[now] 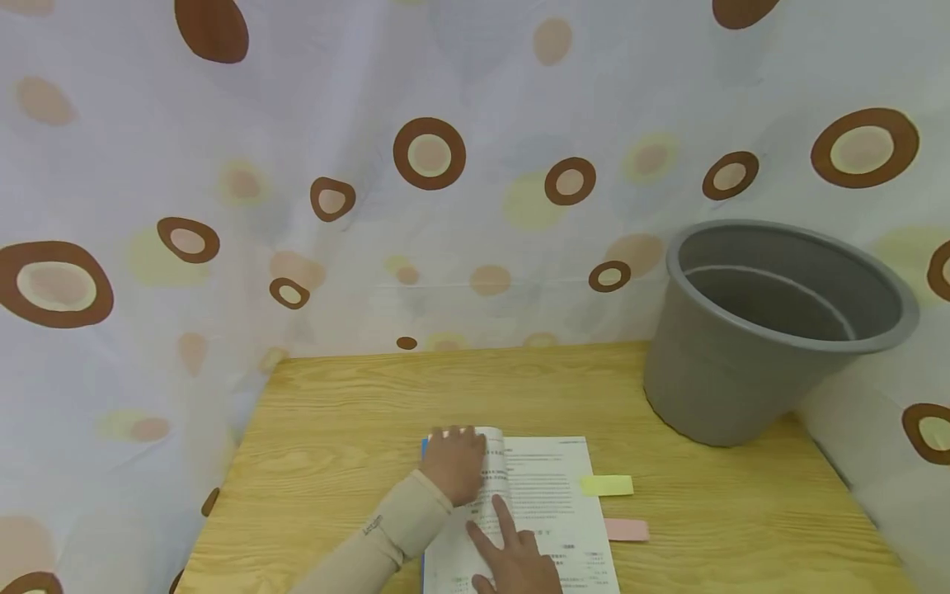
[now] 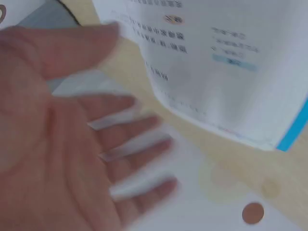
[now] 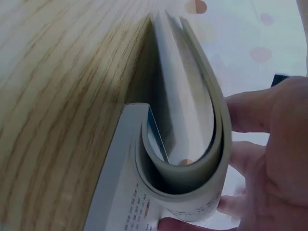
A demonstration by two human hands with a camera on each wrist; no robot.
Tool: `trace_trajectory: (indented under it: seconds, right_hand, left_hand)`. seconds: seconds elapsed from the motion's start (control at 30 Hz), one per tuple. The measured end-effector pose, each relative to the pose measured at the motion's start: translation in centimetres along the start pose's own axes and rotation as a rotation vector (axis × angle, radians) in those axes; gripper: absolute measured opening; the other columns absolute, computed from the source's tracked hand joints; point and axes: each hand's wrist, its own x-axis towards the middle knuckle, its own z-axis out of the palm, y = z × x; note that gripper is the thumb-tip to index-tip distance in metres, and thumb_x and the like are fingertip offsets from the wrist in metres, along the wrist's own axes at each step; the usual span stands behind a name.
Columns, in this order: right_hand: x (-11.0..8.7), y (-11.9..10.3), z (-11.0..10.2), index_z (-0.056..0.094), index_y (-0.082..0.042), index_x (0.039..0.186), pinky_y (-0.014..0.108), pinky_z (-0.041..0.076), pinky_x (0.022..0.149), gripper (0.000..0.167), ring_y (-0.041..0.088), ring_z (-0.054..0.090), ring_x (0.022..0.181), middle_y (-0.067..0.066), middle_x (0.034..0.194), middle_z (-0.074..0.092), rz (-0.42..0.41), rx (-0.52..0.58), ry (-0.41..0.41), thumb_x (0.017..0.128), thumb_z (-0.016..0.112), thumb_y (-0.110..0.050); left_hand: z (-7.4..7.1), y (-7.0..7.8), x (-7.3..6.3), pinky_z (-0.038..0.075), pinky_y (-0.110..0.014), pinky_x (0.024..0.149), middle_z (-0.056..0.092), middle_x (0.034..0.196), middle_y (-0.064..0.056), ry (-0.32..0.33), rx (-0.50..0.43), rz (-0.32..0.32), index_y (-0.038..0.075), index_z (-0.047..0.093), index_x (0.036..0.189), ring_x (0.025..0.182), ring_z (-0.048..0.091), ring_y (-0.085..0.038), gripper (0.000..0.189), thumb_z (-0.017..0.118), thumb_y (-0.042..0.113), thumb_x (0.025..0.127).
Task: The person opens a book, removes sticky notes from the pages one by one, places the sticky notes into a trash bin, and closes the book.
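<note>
An open book (image 1: 552,499) with printed pages and a blue cover edge lies near the table's front. My left hand (image 1: 454,464) is over the top of its left page. In the left wrist view that hand (image 2: 72,134) has its fingers extended and spread beside the page (image 2: 216,91), blurred, with nothing between them. On the book's middle lies my right hand (image 1: 519,561), index and middle fingers stretched out across the page. The right wrist view shows the right hand's fingers (image 3: 245,115) against the outside of a curved bundle of pages (image 3: 219,120).
A yellow tab (image 1: 609,485) and a pink tab (image 1: 627,530) stick out from the book's right edge. At the back right of the wooden table (image 1: 356,404) stands a big grey bucket (image 1: 705,379). Behind hangs a spotted curtain (image 1: 475,231).
</note>
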Motion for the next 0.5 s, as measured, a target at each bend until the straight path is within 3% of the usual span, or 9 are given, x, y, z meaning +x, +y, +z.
trace_trajectory:
  seconds: [0.1, 0.2, 0.3, 0.5]
  right_hand:
    - [0.0, 0.4, 0.3, 0.048, -0.037, 0.144, 0.048, 0.055, 0.056, 0.058, 0.029, 0.058, 0.093, 0.008, 0.16, 0.03, -0.001, -0.044, -0.005, 0.089, 0.062, -0.051]
    - [0.0, 0.6, 0.6, 0.045, -0.038, 0.146, 0.049, 0.055, 0.057, 0.058, 0.029, 0.056, 0.093, 0.009, 0.159, 0.033, -0.008, -0.055, -0.012, 0.091, 0.059, -0.053]
    - [-0.1, 0.7, 0.7, 0.043, -0.035, 0.148, 0.048, 0.055, 0.057, 0.06, 0.029, 0.056, 0.096, 0.012, 0.16, 0.032, -0.023, -0.016, -0.015, 0.093, 0.057, -0.052]
    - [-0.6, 0.9, 0.9, 0.043, -0.023, 0.149, 0.044, 0.057, 0.057, 0.07, 0.035, 0.06, 0.109, 0.021, 0.16, 0.03, -0.034, 0.029, -0.034, 0.091, 0.057, -0.058]
  left_hand:
    - [0.2, 1.4, 1.0, 0.052, -0.037, 0.107, 0.056, 0.145, 0.005, 0.026, -0.015, 0.23, 0.025, 0.058, 0.137, 0.131, 0.056, -0.017, 0.059, 0.074, 0.045, 0.084]
    - [0.4, 2.4, 1.6, 0.05, -0.033, 0.109, 0.052, 0.149, 0.014, -0.033, 0.009, 0.351, 0.035, 0.058, 0.135, 0.137, 0.051, -0.011, 0.063, 0.078, 0.048, 0.077]
    - [0.6, 2.7, 1.9, 0.049, -0.029, 0.109, 0.057, 0.142, 0.02, -0.097, -0.001, 0.381, 0.039, 0.064, 0.127, 0.137, 0.049, -0.006, 0.053, 0.079, 0.043, 0.077]
    - [0.9, 2.3, 1.9, 0.049, -0.029, 0.109, 0.061, 0.134, 0.023, -0.125, -0.003, 0.386, 0.04, 0.069, 0.119, 0.137, 0.049, -0.002, 0.042, 0.077, 0.027, 0.081]
